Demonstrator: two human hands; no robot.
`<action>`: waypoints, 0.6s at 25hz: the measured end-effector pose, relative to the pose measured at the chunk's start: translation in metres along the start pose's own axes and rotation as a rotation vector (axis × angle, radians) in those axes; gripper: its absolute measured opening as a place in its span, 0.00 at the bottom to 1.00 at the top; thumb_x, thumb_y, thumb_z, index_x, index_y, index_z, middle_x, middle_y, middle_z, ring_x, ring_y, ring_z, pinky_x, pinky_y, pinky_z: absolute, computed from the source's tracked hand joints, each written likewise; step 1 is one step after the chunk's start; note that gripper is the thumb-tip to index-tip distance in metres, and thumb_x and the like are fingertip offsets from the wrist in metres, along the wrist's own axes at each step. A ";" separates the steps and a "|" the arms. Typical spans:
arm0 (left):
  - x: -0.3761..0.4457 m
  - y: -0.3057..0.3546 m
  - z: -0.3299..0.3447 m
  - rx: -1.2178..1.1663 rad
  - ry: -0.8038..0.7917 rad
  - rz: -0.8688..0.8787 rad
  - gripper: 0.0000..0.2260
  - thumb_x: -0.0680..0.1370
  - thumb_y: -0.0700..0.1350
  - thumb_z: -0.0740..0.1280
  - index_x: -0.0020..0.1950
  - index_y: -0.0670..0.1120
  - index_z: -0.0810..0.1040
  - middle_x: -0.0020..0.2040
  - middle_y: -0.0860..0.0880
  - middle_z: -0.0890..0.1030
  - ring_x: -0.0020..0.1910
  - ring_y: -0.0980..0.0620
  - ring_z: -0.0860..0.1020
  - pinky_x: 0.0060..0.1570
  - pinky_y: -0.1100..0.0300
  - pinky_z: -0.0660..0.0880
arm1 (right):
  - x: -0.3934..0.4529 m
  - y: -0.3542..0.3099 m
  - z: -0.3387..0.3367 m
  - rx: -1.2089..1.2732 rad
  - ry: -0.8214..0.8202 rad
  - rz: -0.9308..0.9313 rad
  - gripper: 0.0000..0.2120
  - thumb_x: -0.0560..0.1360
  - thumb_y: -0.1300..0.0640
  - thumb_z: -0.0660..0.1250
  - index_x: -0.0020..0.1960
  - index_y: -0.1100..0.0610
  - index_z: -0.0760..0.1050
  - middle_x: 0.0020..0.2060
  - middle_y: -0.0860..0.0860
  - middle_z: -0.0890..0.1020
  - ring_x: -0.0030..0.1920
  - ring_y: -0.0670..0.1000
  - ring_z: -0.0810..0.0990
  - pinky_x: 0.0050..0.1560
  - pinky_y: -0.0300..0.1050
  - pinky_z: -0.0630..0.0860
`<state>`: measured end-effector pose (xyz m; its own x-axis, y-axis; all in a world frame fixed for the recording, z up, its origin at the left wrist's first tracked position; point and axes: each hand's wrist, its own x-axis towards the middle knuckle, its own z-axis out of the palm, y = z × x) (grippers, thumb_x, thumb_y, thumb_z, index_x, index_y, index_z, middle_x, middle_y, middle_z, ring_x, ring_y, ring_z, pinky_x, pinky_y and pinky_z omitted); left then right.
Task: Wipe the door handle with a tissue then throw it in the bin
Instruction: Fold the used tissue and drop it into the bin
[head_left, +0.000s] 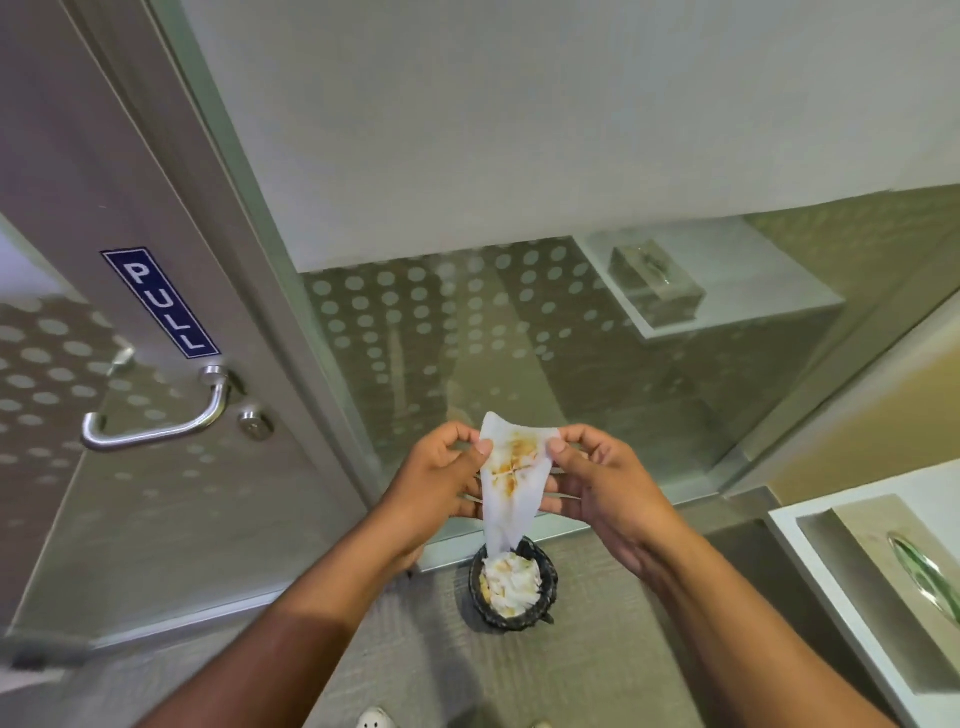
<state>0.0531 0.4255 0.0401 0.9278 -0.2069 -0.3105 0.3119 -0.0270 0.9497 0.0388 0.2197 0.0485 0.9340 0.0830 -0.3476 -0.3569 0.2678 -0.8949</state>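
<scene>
A white tissue (511, 480) with brown-orange stains hangs spread between both hands. My left hand (434, 475) pinches its upper left edge and my right hand (602, 480) pinches its upper right edge. The tissue's lower tip dangles just above a small black bin (545, 605) on the floor, which holds several crumpled white tissues. A curved silver door handle (161, 415) sits on the door at the left, well away from both hands, below a blue PULL sign (160, 303).
A round lock (255, 423) sits right of the handle. A glass partition with dotted frosting (467, 332) stands behind the bin. A white counter with a metal tissue box (893, 582) is at the right. A shoe tip (374, 719) shows at the bottom.
</scene>
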 end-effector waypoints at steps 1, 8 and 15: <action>0.003 -0.002 0.009 -0.026 -0.003 -0.017 0.06 0.87 0.43 0.66 0.58 0.39 0.77 0.44 0.43 0.88 0.36 0.50 0.86 0.38 0.53 0.85 | 0.000 -0.002 -0.007 -0.009 -0.022 -0.001 0.09 0.80 0.64 0.69 0.59 0.65 0.77 0.53 0.67 0.86 0.46 0.60 0.86 0.49 0.55 0.85; 0.011 -0.007 0.035 -0.182 -0.106 -0.044 0.13 0.81 0.30 0.70 0.58 0.45 0.87 0.51 0.45 0.90 0.48 0.50 0.89 0.43 0.58 0.85 | 0.006 -0.007 -0.044 -0.058 -0.070 0.003 0.11 0.75 0.75 0.69 0.48 0.62 0.84 0.45 0.57 0.87 0.45 0.56 0.85 0.50 0.49 0.84; 0.029 -0.012 0.032 0.425 0.008 0.372 0.14 0.78 0.24 0.66 0.46 0.37 0.89 0.48 0.52 0.85 0.46 0.54 0.83 0.48 0.66 0.76 | 0.023 -0.003 -0.047 0.156 -0.175 0.160 0.10 0.77 0.58 0.63 0.53 0.63 0.80 0.64 0.58 0.85 0.57 0.60 0.85 0.57 0.60 0.83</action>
<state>0.0695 0.3885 0.0207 0.9616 -0.2700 0.0496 -0.1449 -0.3460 0.9270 0.0604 0.1755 0.0299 0.8600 0.2972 -0.4147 -0.5051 0.3815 -0.7741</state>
